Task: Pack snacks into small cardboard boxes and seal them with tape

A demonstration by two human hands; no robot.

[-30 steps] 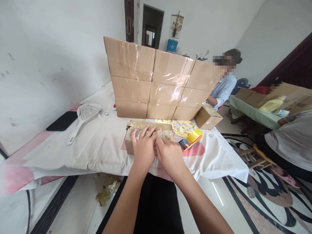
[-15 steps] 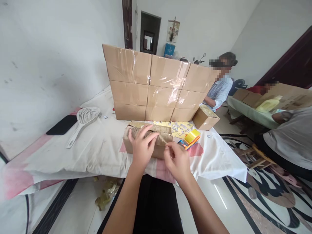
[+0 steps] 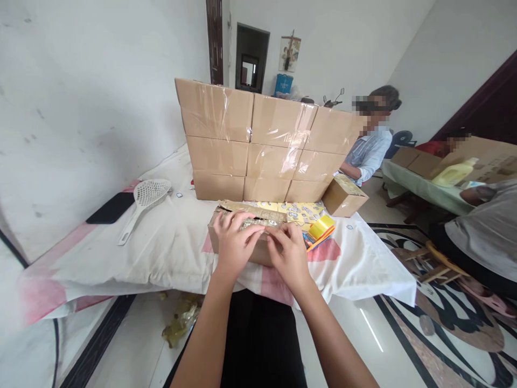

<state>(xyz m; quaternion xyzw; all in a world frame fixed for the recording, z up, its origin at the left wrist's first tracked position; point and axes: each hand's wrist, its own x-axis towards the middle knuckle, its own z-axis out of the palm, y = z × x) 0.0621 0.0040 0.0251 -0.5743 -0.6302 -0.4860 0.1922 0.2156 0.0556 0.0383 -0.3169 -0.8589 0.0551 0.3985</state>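
A small cardboard box [image 3: 258, 255] lies in front of me on the cloth, brown packing tape [image 3: 272, 220] wrinkled along its top, with a dark gap beside the tape. My left hand [image 3: 236, 237] is over the box's left part, thumb and forefinger pinched together at the tape. Close beside it, my right hand [image 3: 288, 249] pinches at the tape along the near top edge, its fingertips almost meeting the left thumb. The fingers partly hide the strip. Right of the box sits a yellow tape roll [image 3: 323, 227] in an orange and blue dispenser.
A wall of stacked, taped cartons [image 3: 270, 145] stands behind the box. Another small carton [image 3: 345, 196] is at the table's right. On the left lie a white slotted scoop [image 3: 151, 194] and a black phone-like slab [image 3: 111, 208]. People sit at the right and behind.
My right hand has moved left and up, closer to my left hand, at the box's near top edge. The tape stretch between the hands has shortened. The view has shifted slightly.
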